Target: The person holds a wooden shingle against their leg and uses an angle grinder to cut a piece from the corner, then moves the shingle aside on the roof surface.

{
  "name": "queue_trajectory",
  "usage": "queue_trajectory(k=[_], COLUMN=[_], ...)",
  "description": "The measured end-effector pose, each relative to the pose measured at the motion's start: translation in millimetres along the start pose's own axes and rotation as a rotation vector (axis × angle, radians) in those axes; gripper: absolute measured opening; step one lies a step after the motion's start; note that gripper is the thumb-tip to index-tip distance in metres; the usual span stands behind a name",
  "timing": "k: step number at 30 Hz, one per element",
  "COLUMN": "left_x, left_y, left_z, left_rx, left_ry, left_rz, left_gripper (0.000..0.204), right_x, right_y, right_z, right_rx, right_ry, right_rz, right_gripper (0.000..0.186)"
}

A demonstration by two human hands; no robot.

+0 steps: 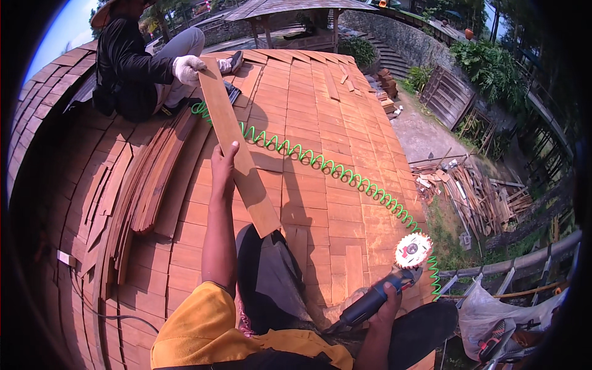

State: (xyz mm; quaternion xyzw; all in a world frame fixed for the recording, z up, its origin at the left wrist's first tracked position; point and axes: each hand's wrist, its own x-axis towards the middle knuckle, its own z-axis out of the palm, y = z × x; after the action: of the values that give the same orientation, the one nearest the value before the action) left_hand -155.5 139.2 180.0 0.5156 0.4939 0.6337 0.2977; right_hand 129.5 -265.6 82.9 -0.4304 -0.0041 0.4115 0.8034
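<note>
My left hand (224, 165) grips a long flat wooden board (242, 161) near its middle, thumb over the edge. The board slants from the upper left down to a spot above my knee. A co-worker's white-gloved hand (187, 69) is at its far end. In my right hand (387, 304) is a dark angle grinder (364, 306), held at its head. Its round toothed blade (413, 250) points up and away from the board. Whether the blade spins, I cannot tell.
Wooden shingles (308, 203) cover the sloping roof. A green coiled hose (327, 165) crosses it. Stacked boards (161, 179) lie at left, near a dark cable (123, 318). The co-worker (139, 68) sits at upper left. Beyond the right edge are scrap wood (472, 197) and a plastic bag (493, 314).
</note>
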Motion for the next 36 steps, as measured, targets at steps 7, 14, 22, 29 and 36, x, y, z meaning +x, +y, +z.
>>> queue_trajectory(k=[7,14,22,29,36], left_x=[-26,-104,-140,-144,-149], left_y=[-21,-17,-43,-52,-58], left_z=[10,29,47,45,42], left_rx=[-0.635,-0.864,-0.879,-0.820,-0.679], left_ry=[-0.344,-0.356,-0.485,-0.610,-0.666], left_rz=[-0.291,-0.452,-0.567,-0.489,-0.477], left_gripper=[0.030,0.036,0.038,0.037,0.031], right_x=[-1,-7,-10,-12,-16], right_y=[0,3,0,-5,-1], right_z=[2,-5,-12,-4,-12], right_rx=[0.013,-0.018,-0.027,-0.022,-0.058], right_ry=[-0.043,-0.050,-0.020,-0.070,-0.066], right_rz=[-0.008,-0.003,-0.047,-0.014,-0.011], right_gripper=[0.028,0.030,0.032,0.030,0.030])
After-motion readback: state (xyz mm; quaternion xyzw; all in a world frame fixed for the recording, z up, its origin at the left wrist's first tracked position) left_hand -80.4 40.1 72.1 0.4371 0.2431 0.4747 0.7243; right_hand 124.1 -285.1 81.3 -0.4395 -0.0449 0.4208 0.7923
